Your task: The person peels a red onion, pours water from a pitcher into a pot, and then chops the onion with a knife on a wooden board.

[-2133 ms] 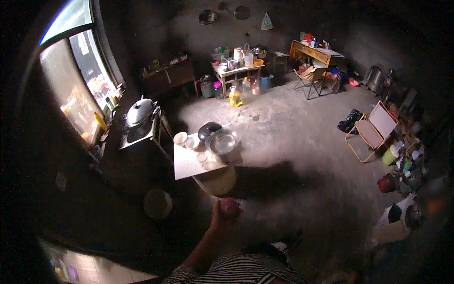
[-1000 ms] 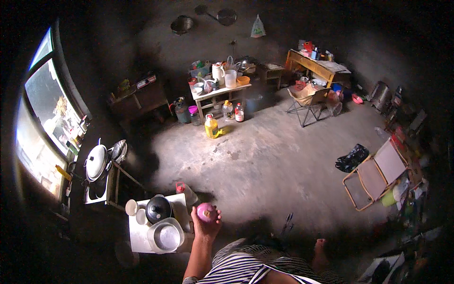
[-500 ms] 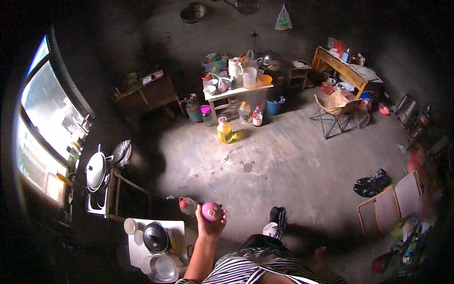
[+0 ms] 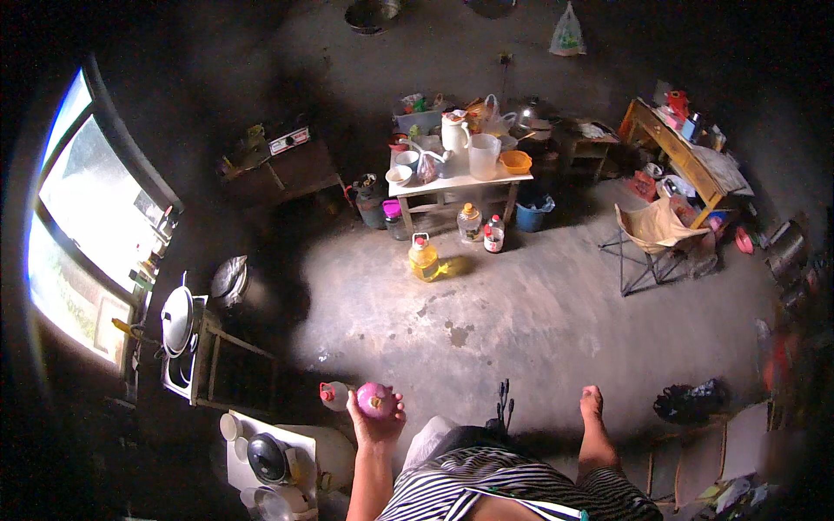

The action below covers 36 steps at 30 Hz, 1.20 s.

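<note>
My left hand point(image 4: 380, 427) holds a red onion point(image 4: 373, 402) up in front of my body, the fingers wrapped around its far side. Just left of the onion, a clear jug with a red cap point(image 4: 334, 396) stands on the floor. Farther right, my right hand point(image 4: 592, 401) is stretched forward at the end of a bare forearm. Its fingers look curled in, and nothing shows in them. A striped sleeve covers that upper arm.
At lower left is a white table point(image 4: 304, 451) with a dark-lidded pot point(image 4: 268, 458) and clear bowls. A stove with a white-lidded pan point(image 4: 177, 321) stands by the window. Ahead are an oil jug point(image 4: 424, 258), a crowded table point(image 4: 452, 184) and a folding chair point(image 4: 656, 227).
The view has shifted, and the room's things appear lower. My right hand has come forward into clearer sight. My left hand still holds the onion, now slightly farther left.
</note>
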### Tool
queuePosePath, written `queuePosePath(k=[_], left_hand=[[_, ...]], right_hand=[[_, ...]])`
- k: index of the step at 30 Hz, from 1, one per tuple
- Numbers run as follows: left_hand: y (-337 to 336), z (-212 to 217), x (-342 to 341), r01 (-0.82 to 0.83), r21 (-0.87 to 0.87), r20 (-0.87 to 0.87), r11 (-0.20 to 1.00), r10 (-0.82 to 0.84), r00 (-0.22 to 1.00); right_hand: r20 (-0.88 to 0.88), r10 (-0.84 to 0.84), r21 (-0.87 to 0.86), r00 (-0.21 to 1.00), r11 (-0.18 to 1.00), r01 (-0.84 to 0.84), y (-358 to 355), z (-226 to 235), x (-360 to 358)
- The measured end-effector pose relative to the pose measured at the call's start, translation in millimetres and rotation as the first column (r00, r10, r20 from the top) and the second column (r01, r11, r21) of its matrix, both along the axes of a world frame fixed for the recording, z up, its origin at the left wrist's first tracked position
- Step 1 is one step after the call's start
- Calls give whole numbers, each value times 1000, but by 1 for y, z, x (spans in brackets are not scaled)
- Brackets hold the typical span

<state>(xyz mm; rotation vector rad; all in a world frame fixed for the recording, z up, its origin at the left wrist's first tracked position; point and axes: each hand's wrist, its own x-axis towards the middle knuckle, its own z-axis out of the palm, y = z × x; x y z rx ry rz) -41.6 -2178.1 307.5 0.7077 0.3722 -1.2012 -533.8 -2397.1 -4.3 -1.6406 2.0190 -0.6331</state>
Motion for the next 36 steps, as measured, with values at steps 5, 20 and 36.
queuePosePath(k=[5,20,36], left_hand=[[-37,-7,37,-107,118,52,987,101,993],[-266,-11,261,-95,-31,66,995,97,993],[-374,-26,323,-504,142,90,852,496,864]], right_hand=[[222,74,134,972,985,-106,-87,-11,85],[375,-310,420,874,897,138,-262,-56,246],[193,141,253,971,949,-189,-566,-25,482]])
